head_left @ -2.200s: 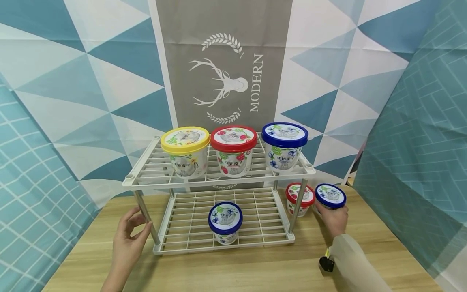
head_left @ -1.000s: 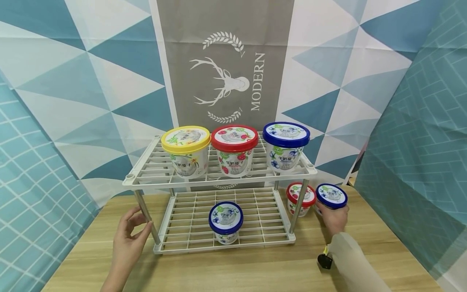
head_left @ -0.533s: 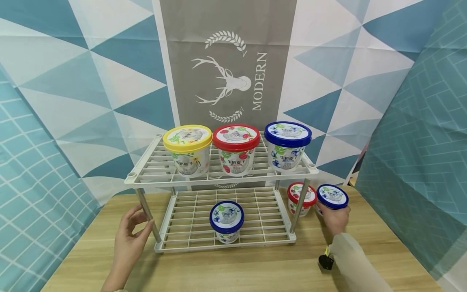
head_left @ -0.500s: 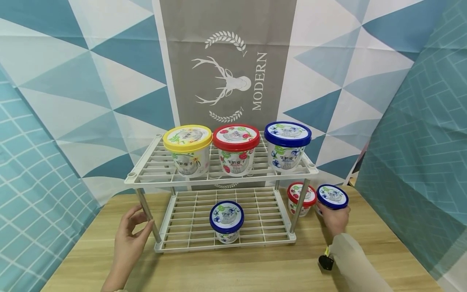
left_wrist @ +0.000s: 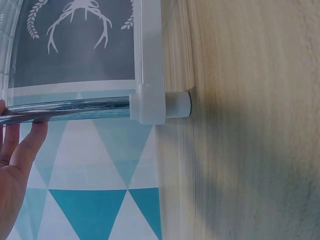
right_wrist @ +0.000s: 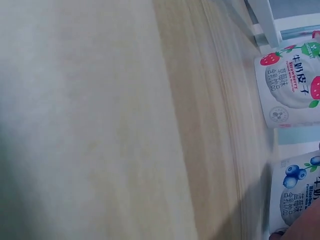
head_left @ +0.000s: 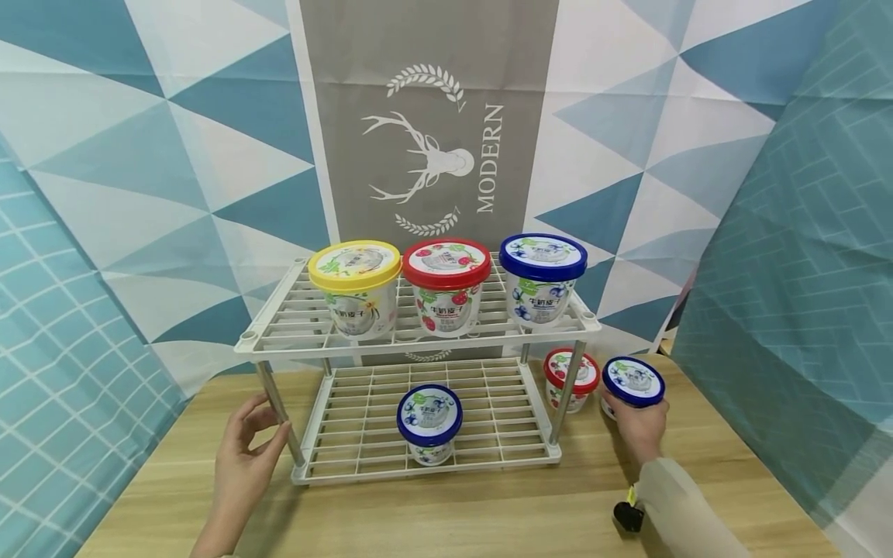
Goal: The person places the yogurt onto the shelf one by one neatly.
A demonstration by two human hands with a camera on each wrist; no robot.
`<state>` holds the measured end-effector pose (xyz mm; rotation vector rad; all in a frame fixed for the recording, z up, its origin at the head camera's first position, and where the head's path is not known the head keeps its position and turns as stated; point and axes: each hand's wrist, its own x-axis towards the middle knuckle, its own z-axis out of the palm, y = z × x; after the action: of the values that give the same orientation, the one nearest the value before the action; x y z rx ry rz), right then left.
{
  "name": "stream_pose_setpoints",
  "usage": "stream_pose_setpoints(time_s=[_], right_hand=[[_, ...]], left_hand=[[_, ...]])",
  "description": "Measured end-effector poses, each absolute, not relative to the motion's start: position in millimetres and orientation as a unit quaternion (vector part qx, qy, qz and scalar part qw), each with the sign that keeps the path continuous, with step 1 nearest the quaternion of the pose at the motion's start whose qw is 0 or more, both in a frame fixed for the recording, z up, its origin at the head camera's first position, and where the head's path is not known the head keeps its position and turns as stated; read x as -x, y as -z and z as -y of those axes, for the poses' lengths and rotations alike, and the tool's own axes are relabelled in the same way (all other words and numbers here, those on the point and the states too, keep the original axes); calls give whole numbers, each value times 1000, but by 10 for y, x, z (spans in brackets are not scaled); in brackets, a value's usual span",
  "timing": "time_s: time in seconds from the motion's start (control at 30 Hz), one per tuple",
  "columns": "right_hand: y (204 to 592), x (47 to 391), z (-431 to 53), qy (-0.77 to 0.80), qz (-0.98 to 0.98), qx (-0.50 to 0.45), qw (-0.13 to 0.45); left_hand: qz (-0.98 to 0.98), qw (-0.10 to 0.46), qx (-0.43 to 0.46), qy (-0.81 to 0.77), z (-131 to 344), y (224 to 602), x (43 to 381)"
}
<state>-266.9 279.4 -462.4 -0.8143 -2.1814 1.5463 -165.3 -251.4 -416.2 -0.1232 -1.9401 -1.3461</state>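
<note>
Nearest on the tabletop (head_left: 432,519), the left hand (head_left: 244,453) has thumb and fingers round the front left post (left_wrist: 85,108), which looks like metal, stiff and slick. Farther out, the right hand (head_left: 642,425) grasps the blue tub (right_wrist: 295,190), to the right of the rack (head_left: 279,353); whether its base bears on the wood I cannot tell. The tub is probably fairly light, its wall smooth and a little springy, so a hard squeeze could dent it and a loose one let it slide. Best to hold the wall from both sides under the lid (head_left: 633,380), whose rim should stop fingers riding up; lifting by the lid alone might pop it. Just beside it, to the left, sits the red tub (head_left: 570,372), near enough to be knocked.
</note>
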Motion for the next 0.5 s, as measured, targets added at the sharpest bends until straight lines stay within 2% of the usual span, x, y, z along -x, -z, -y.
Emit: stream_pose_setpoints(time_s=[0.5], right_hand=[[4535,2397,-2860,-520,785,289,174]], left_hand=[[761,380,60,522,2527,4169,1662]])
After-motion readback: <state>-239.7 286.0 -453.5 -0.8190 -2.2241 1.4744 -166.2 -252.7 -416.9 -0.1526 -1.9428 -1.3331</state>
